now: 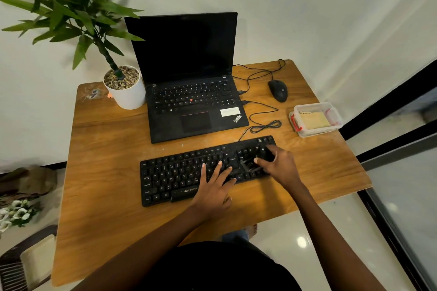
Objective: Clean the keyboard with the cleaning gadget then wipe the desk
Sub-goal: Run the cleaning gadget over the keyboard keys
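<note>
lying left-to-right, keyboard [170, 173], right end farther

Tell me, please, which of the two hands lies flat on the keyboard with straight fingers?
The left hand, spread flat over the middle of the keyboard; the right hand instead curls round the dark cleaning gadget at its right end.

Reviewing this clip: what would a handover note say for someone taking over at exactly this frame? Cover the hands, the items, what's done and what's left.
Left hand: flat on the keyboard, fingers spread.
Right hand: grips the dark, blurred cleaning gadget over the keypad end.
Clear box at the desk's right edge holds a yellowish cloth or sponge.
Done: keyboard cleaning is under way; how much is covered cannot be told.
Left: finish the keys, then wipe the desk.
</note>
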